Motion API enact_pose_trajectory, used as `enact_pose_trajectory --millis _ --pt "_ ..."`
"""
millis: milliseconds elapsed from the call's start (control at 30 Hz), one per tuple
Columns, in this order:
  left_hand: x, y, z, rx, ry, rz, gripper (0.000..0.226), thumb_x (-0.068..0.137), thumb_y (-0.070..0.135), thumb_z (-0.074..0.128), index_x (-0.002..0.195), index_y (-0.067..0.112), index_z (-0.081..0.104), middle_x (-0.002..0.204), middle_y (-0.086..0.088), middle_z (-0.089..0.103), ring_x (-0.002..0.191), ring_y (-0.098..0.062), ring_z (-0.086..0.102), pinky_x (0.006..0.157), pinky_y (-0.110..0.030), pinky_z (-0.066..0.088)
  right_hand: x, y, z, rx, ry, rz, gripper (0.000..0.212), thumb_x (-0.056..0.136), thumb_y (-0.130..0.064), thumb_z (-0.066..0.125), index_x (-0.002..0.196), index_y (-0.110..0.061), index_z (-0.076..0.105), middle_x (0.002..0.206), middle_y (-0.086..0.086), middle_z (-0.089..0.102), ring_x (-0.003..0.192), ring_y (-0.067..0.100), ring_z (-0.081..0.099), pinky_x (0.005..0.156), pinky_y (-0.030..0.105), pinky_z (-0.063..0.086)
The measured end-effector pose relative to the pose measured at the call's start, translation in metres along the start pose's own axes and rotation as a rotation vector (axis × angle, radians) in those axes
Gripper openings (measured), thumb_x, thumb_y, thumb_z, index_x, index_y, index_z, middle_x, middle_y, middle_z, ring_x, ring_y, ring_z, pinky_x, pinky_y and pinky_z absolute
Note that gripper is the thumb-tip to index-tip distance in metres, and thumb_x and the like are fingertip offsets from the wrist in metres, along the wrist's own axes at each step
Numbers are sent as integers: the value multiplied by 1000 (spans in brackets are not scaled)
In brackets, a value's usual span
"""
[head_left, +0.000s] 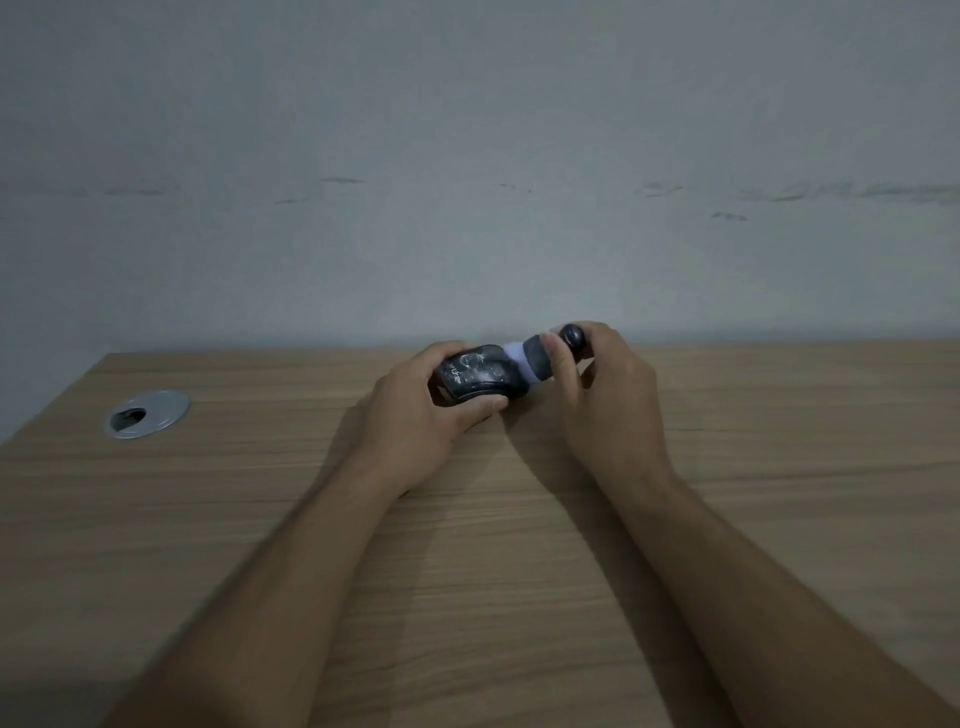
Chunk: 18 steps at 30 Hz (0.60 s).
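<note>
A dark bottle (475, 376) with scuffed white print lies on its side just above the wooden table (260, 519), near the far edge. My left hand (421, 421) grips its body, thumb over the top and fingers curled beneath. The bottle has a pale neck band (514, 353) and a dark cap (540, 358) pointing right. My right hand (602, 395) pinches the cap end, thumb in front, and a small round dark knob (574, 335) shows between its fingers. How the knob joins the cap is hidden.
A round metal cable grommet (148, 414) is set into the table at the left. A plain grey wall (467, 182) rises directly behind the table's far edge. My two forearms stretch across the middle of the table.
</note>
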<state>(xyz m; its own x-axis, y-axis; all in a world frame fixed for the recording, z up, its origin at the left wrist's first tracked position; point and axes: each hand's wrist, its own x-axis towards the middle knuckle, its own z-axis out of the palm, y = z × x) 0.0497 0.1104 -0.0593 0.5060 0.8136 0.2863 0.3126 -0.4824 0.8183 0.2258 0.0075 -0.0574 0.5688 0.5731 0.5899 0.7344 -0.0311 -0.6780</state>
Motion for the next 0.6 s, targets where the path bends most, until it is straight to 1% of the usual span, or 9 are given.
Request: enact_pose_trajectory --millis 67,133,200,333,400,467,500,533,600 --pt "-1 1 0 -32 -3 -3 71 70 65 88 135 42 70 120 18 81 113 -7 77 106 -44 60 -1 3 -7 -4 15 53 12 108 -34 68 102 -24 71 89 -6 71 72 9 58 69 2 38" --pt "-3 2 0 -34 3 -11 69 73 59 91 136 40 71 120 18 81 114 -7 76 106 -43 60 -3 0 -14 38 70 60 14 109 -35 67 98 -27 67 79 -12 64 67 1 57 65 6 38" --pt "-6 6 0 -1 14 -19 64 77 50 95 136 37 72 119 16 81 112 -7 76 105 -41 60 -7 -9 -17 79 117 27 15 109 -34 67 98 -24 69 70 -16 57 62 -1 54 62 9 37" --pt "-10 11 -2 43 33 -15 59 79 38 97 134 35 74 117 15 81 107 -7 75 99 -35 60 -16 -16 -9 38 74 -34 13 107 -31 72 100 -21 73 69 -19 55 63 -7 55 65 4 37" --pt "-12 11 -2 30 36 -18 59 79 39 96 134 36 74 117 17 81 108 -4 75 101 -33 60 -16 -10 -6 23 35 16 15 107 -33 71 100 -20 75 76 -14 63 66 -1 57 66 6 37" --pt "-13 11 -2 22 37 -25 59 79 44 96 134 38 74 117 20 81 109 -2 75 101 -33 60 -14 -2 -7 17 24 71 19 107 -36 70 101 -18 76 84 -6 71 70 10 61 66 14 36" --pt "-14 11 -2 21 38 -26 60 79 46 95 134 39 73 116 20 81 109 -1 75 102 -33 60 -13 -1 -9 23 35 92 20 107 -36 70 101 -18 76 82 -6 71 70 10 61 66 15 35" --pt "-14 11 -2 19 40 -27 60 79 47 95 134 39 73 116 20 81 109 -1 76 102 -34 60 -12 -3 -13 37 57 102 20 107 -36 69 100 -19 75 78 -10 68 68 5 59 65 14 36" --pt "-13 12 -2 16 45 -30 60 79 46 95 134 39 73 115 20 82 108 -3 76 102 -36 60 -13 -12 -17 74 102 76 18 109 -35 68 99 -21 73 69 -15 58 61 1 56 63 9 37"
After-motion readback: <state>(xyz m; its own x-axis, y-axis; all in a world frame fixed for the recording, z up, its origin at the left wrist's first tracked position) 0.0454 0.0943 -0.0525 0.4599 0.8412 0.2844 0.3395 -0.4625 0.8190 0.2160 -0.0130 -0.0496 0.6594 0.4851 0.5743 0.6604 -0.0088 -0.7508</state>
